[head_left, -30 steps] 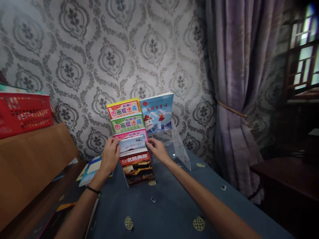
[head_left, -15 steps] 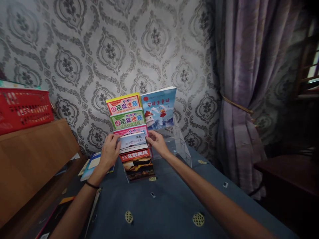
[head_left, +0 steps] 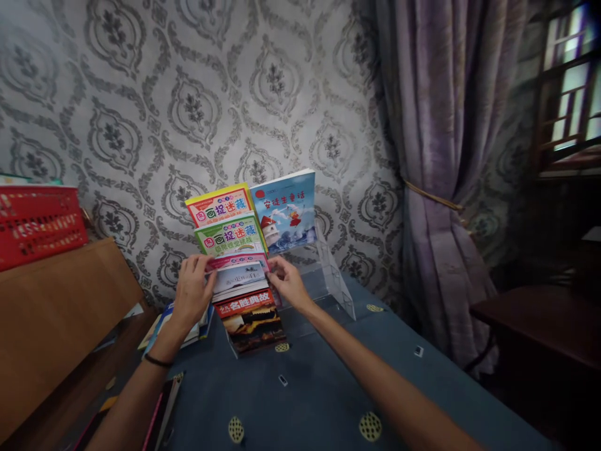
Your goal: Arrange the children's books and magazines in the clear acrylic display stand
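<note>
A clear tiered book rack point(head_left: 335, 275) stands on the dark blue tablecloth, with picture books stepped up its left side. My left hand point(head_left: 192, 288) grips the left edge of a pale blue book point(head_left: 240, 277), thumb in front. At its right edge, my right hand point(head_left: 287, 279) pinches with thumb and fingers. Just behind is a pink-topped book point(head_left: 244, 258), mostly covered. Higher up stand a green book point(head_left: 232, 237) and a yellow-and-red one point(head_left: 220, 205). Below sits a red-titled book point(head_left: 248, 319). To the right leans a blue fairy-tale book point(head_left: 286, 210).
Several books point(head_left: 162, 326) lie left of the rack, and more point(head_left: 162, 407) are near my left forearm. A red basket point(head_left: 42, 225) rests on a brown wooden box point(head_left: 70, 313). Patterned wall stands behind; a tied curtain point(head_left: 436, 156) hangs right, beside a dark table point(head_left: 539, 319).
The view has turned slightly right, so the scene sits further left. More of the green cover shows above the pink book. Both hands stay at the pale blue book's sides.
</note>
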The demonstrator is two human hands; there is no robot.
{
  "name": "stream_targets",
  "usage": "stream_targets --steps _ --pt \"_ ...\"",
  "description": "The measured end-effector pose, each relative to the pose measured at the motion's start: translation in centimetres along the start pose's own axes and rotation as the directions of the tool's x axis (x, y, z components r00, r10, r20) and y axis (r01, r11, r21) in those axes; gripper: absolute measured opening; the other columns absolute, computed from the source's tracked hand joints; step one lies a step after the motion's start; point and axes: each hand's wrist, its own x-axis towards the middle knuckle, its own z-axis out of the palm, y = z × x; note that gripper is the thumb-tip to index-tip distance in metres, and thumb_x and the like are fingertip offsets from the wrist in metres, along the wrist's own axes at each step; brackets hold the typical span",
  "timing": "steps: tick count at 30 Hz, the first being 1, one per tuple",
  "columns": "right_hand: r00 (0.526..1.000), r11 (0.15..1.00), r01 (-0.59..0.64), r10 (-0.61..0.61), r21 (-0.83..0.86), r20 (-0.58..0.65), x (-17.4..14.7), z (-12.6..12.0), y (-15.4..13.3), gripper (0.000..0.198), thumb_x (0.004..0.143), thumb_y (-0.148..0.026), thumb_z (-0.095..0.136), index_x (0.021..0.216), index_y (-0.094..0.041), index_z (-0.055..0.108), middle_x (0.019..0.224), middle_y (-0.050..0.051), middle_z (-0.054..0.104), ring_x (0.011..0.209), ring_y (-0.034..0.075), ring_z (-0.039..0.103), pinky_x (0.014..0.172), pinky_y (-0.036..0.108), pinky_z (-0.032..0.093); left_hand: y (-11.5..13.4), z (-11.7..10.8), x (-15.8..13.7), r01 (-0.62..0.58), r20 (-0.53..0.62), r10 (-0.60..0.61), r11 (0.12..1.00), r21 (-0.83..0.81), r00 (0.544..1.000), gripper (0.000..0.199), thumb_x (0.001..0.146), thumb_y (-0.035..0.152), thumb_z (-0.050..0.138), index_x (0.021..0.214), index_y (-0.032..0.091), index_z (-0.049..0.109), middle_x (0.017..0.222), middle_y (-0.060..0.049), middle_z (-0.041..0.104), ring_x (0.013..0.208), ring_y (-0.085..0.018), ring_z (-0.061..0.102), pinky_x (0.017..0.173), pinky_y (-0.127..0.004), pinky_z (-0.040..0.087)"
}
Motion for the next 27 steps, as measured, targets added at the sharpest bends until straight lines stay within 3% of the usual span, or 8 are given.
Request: stream_targets --steps 3,8,14,17,21,23,27 --pt "1.000 0.999 -0.005 0.006 -0.052 0.029 0.1 -0.3 0.3 0.022 0.079 -0.032 0.056 0.097 -0.021 0.063 0.065 -0.003 0.058 0.054 0.015 0.052 0.055 0.026 0.043 0.0 -0.1 0.3 -0.006 0.009 0.007 1.000 -0.008 1.000 0.027 0.094 0.025 0.048 0.116 0.017 0.061 0.106 -0.012 0.058 0.102 -0.030 0.053 0.093 -0.046 0.047" --pt "0.995 0.973 0.099 -0.094 -0.209 0.038 0.8 -1.0 -0.1 0.022 0.080 -0.035 0.058 0.091 -0.020 0.068 0.076 0.001 0.063 0.065 0.016 0.052 0.060 0.027 0.039 -0.2 -0.2 0.5 0.002 0.030 -0.001 0.999 -0.044 1.000 0.030 0.093 0.026 0.047 0.116 0.018 0.064 0.103 -0.011 0.058 0.101 -0.029 0.053 0.090 -0.045 0.047" --pt "0.980 0.935 0.180 -0.144 -0.305 0.137 2.2 -1.7 -0.9 0.027 0.084 -0.040 0.054 0.067 -0.020 0.055 0.067 0.000 0.055 0.070 0.016 0.048 0.065 0.027 0.035 -1.2 0.0 1.1 0.135 0.093 -0.113 0.952 -0.274 0.989 0.029 0.091 0.036 0.049 0.107 0.020 0.067 0.102 -0.009 0.063 0.099 -0.026 0.058 0.089 -0.041 0.048" --pt "0.975 0.955 0.167 -0.123 -0.245 0.185 2.4 -1.8 -0.6 0.031 0.086 -0.044 0.052 0.067 -0.020 0.053 0.066 -0.001 0.051 0.067 0.015 0.047 0.063 0.026 0.035 -1.9 0.5 1.3 0.302 0.176 -0.248 0.838 -0.455 0.953 0.034 0.086 0.045 0.054 0.104 0.019 0.067 0.104 -0.008 0.068 0.094 -0.023 0.062 0.080 -0.035 0.050" --pt "0.968 0.988 0.073 -0.037 -0.139 0.247 2.3 -1.8 0.0 0.036 0.086 -0.052 0.054 0.071 -0.020 0.053 0.066 -0.002 0.049 0.063 0.014 0.047 0.057 0.024 0.038 -2.1 1.0 1.3 0.504 0.320 -0.393 0.596 -0.625 0.862 0.049 0.072 0.060 0.067 0.095 0.017 0.065 0.090 -0.006 0.072 0.079 -0.020 0.063 0.068 -0.029 0.049" --pt "0.959 0.998 0.003 0.015 -0.061 0.282 2.2 -1.7 0.3 0.039 0.083 -0.058 0.057 0.076 -0.020 0.055 0.067 -0.003 0.051 0.060 0.013 0.048 0.054 0.024 0.040 -1.9 1.0 1.2 0.540 0.359 -0.413 0.521 -0.661 0.837 0.052 0.068 0.064 0.070 0.090 0.017 0.066 0.083 -0.005 0.072 0.074 -0.019 0.062 0.063 -0.027 0.047" --pt "0.958 0.999 -0.030 0.018 0.040 0.286 2.4 -1.4 0.5 0.044 0.080 -0.063 0.062 0.076 -0.019 0.058 0.068 -0.002 0.054 0.059 0.013 0.051 0.053 0.025 0.046 -1.6 0.8 1.1 0.546 0.367 -0.422 0.468 -0.695 0.829 0.051 0.064 0.064 0.074 0.084 0.017 0.066 0.077 -0.002 0.070 0.069 -0.016 0.059 0.059 -0.024 0.044"
